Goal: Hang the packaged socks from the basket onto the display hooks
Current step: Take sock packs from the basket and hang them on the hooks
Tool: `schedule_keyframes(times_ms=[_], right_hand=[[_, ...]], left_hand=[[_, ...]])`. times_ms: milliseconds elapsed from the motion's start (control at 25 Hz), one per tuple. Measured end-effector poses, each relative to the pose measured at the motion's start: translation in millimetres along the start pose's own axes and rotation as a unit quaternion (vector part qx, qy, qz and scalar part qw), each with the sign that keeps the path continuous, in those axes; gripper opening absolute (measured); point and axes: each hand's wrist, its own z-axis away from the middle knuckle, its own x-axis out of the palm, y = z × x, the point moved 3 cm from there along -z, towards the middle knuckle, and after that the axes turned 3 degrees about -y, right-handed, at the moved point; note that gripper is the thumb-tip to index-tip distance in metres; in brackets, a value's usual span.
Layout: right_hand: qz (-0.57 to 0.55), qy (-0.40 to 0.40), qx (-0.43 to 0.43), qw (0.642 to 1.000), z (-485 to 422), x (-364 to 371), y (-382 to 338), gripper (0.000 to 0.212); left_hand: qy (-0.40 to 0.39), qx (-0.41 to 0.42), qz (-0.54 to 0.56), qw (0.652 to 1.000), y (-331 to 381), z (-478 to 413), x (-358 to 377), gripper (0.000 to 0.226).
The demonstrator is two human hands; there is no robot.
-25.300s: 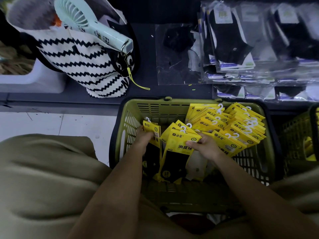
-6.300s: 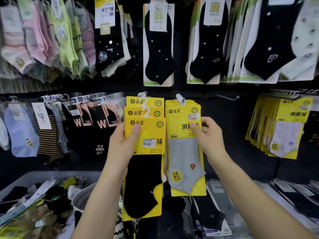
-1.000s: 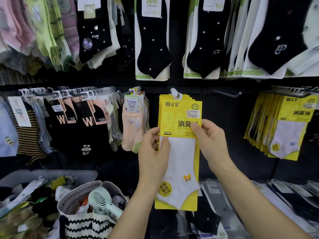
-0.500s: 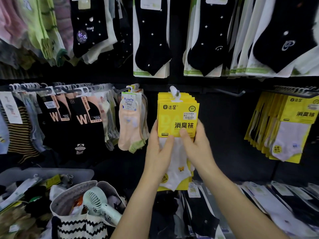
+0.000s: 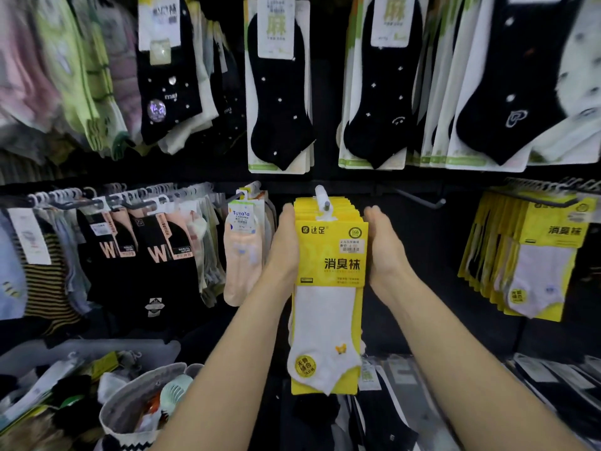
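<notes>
In the middle of the frame a stack of yellow sock packs [image 5: 330, 252] hangs from a display hook [image 5: 321, 199] on the dark wall, the front pack showing a white ankle sock with a small yellow butterfly near its toe. The person has both hands on it: the left hand [image 5: 283, 245] lies flat against the left edge of the stack and the right hand [image 5: 383, 247] against the right edge, fingers stretched upward along the cards rather than curled round them, so the packs sit pressed between the two palms. The hands are apart by the width of the stack, nothing pinched.

Just left of the stack hang peach socks [image 5: 242, 255], and further left black socks with a large W [image 5: 156, 252]. Toward the right edge another bunch of yellow packs [image 5: 533, 255] fills its own peg, with a bare hook [image 5: 421, 199] between the two yellow groups. Across the top of the frame runs a row of black dotted socks [image 5: 279, 92]. At the lower left stands a zigzag-patterned bag [image 5: 130, 418] with a pale green handheld fan [image 5: 175, 393] poking out — its handle is hidden behind the left forearm.
</notes>
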Motion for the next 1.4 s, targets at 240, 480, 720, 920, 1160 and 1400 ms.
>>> schedule_keyframes(times_ms=[240, 480, 720, 920, 1160, 1400], right_hand=[[0.009, -0.03, 0.026, 0.999, -6, 5, 8, 0.044], [-0.045, -0.018, 0.071, 0.996, -30, 9, -8, 0.054], [-0.019, -0.033, 0.074, 0.996, -38, 17, -13, 0.032], [0.004, -0.024, 0.058, 0.998, -59, 15, -27, 0.05], [0.042, -0.044, 0.079, 0.995, -67, 23, -24, 0.05], [0.096, -0.046, 0.072, 0.992, -61, 9, -21, 0.061]], left_hand=[[0.009, -0.027, 0.023, 0.999, -7, -12, 0, 0.048], [0.022, -0.086, -0.017, 0.996, 9, -26, -10, 0.054], [0.0, -0.118, -0.002, 0.993, 8, -39, -2, 0.045], [-0.006, -0.11, -0.007, 0.994, 18, -59, 1, 0.041], [0.002, -0.098, -0.042, 0.994, 19, -62, 6, 0.043], [-0.001, -0.094, -0.057, 0.994, 19, -57, -5, 0.044]])
